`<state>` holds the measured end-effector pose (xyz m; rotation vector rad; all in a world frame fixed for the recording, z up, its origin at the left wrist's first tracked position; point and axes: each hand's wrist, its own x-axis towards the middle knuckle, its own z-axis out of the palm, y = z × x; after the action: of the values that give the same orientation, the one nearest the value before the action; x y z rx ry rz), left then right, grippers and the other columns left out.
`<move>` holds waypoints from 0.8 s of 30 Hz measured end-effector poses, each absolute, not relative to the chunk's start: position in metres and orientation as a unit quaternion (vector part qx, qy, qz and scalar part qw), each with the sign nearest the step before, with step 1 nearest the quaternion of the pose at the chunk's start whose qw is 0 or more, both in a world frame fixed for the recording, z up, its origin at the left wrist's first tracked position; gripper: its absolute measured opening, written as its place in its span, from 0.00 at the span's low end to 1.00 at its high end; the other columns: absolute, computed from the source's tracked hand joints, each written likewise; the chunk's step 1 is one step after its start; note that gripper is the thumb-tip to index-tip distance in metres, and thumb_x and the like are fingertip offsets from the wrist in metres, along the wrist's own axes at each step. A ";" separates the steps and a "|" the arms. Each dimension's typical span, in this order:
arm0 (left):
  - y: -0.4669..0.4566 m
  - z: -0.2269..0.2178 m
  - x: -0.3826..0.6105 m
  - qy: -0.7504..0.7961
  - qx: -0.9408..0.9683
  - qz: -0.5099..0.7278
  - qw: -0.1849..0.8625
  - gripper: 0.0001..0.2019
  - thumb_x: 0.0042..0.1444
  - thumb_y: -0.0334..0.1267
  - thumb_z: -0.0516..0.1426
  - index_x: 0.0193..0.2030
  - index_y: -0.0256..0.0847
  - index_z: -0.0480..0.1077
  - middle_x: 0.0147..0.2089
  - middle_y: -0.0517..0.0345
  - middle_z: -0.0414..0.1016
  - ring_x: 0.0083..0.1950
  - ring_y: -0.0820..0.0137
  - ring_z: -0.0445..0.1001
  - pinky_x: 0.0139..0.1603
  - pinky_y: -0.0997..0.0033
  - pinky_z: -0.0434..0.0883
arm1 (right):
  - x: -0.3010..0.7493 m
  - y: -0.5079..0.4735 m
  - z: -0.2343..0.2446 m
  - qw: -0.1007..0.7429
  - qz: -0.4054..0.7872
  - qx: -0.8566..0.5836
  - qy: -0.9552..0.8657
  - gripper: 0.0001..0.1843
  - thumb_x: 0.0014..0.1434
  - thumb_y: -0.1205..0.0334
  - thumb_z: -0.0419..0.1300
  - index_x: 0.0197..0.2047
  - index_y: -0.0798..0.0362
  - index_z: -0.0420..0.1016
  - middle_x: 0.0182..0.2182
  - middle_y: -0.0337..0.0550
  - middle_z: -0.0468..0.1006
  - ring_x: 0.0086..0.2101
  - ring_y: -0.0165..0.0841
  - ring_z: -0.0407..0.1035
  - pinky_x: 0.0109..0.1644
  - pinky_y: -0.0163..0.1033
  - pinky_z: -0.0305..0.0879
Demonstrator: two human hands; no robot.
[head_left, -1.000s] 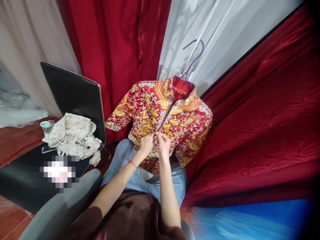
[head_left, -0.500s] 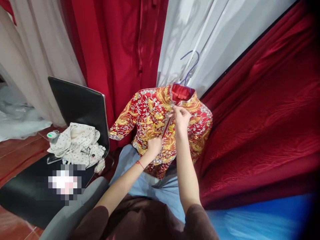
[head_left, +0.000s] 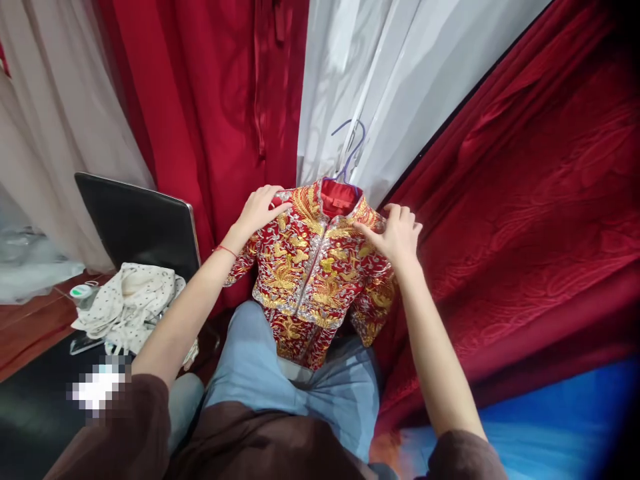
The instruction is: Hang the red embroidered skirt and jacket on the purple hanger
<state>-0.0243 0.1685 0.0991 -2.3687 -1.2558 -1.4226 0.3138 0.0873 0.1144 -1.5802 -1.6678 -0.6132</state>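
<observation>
A red jacket [head_left: 310, 260] with gold and silver embroidery hangs on a purple hanger [head_left: 361, 137] in front of my knees. Its front edges meet along a line down the middle. My left hand [head_left: 260, 208] grips the shoulder on the left, thumb in front and fingers over the top. On the other shoulder is my right hand [head_left: 397, 233], its thumb stretched across the front near the collar and its fingers behind the edge. A matching embroidered red piece [head_left: 295, 337] shows below the jacket's hem, between my legs.
A black chair [head_left: 140, 223] on the left holds a dotted white cloth [head_left: 133, 300], a small jar [head_left: 84, 295] and a phone-like object [head_left: 86, 343]. Red fabric [head_left: 520, 267] hangs close on the right, with white drapes [head_left: 390, 87] behind the hanger.
Both hands have left the jacket's front opening and moved apart to its two shoulders. The front, parted before, now lies together. The camera view has shifted slightly.
</observation>
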 end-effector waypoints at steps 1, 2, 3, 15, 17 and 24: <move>0.171 0.097 -0.026 -0.415 -0.784 -0.458 0.053 0.23 0.63 0.55 0.55 0.53 0.37 0.71 0.51 0.45 0.75 0.54 0.56 0.71 0.59 0.56 0.63 | 0.326 0.088 0.110 0.362 -0.204 -0.625 -0.661 0.43 0.54 0.24 0.53 0.52 0.56 0.69 0.47 0.61 0.74 0.47 0.50 0.67 0.52 0.56 0.61; 0.172 0.094 -0.027 -0.418 -0.782 -0.458 0.059 0.22 0.64 0.55 0.54 0.50 0.37 0.72 0.49 0.46 0.76 0.51 0.57 0.72 0.57 0.58 0.64 | 0.337 0.089 0.105 0.357 -0.168 -0.628 -0.671 0.42 0.54 0.24 0.52 0.52 0.56 0.69 0.45 0.59 0.75 0.45 0.48 0.68 0.51 0.54 0.62; 0.171 0.090 -0.026 -0.422 -0.776 -0.464 0.068 0.21 0.64 0.55 0.53 0.47 0.38 0.72 0.47 0.47 0.76 0.49 0.58 0.72 0.55 0.60 0.64 | 0.346 0.088 0.099 0.363 -0.136 -0.622 -0.681 0.40 0.56 0.25 0.52 0.51 0.55 0.70 0.44 0.57 0.76 0.42 0.46 0.69 0.49 0.51 0.63; 0.179 0.133 -0.028 -0.434 -0.715 -0.541 -0.082 0.21 0.56 0.56 0.61 0.30 0.37 0.73 0.27 0.61 0.70 0.31 0.72 0.66 0.36 0.74 0.61 | 0.361 0.082 0.116 0.554 0.079 -0.517 -0.647 0.31 0.55 0.30 0.58 0.21 0.51 0.63 0.19 0.34 0.62 0.23 0.27 0.55 0.27 0.35 0.52; 0.188 0.120 -0.042 -0.421 -0.734 -0.515 -0.135 0.21 0.51 0.56 0.64 0.33 0.37 0.74 0.31 0.59 0.73 0.33 0.71 0.68 0.37 0.74 0.63 | 0.369 0.080 0.106 0.547 0.151 -0.511 -0.645 0.30 0.52 0.31 0.61 0.23 0.51 0.67 0.20 0.35 0.67 0.23 0.27 0.58 0.28 0.34 0.56; 0.190 0.036 -0.062 -0.439 -0.640 -0.596 -0.206 0.25 0.51 0.59 0.61 0.38 0.34 0.75 0.34 0.55 0.78 0.32 0.70 0.71 0.36 0.73 0.68 | 0.366 0.062 0.050 0.613 0.142 -0.514 -0.583 0.26 0.50 0.42 0.68 0.44 0.54 0.78 0.42 0.47 0.82 0.40 0.39 0.75 0.48 0.44 0.70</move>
<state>-0.0619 0.1904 0.0361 -2.3262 -1.5958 -2.1661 0.3659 0.0616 0.0496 -1.1859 -1.3441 0.3283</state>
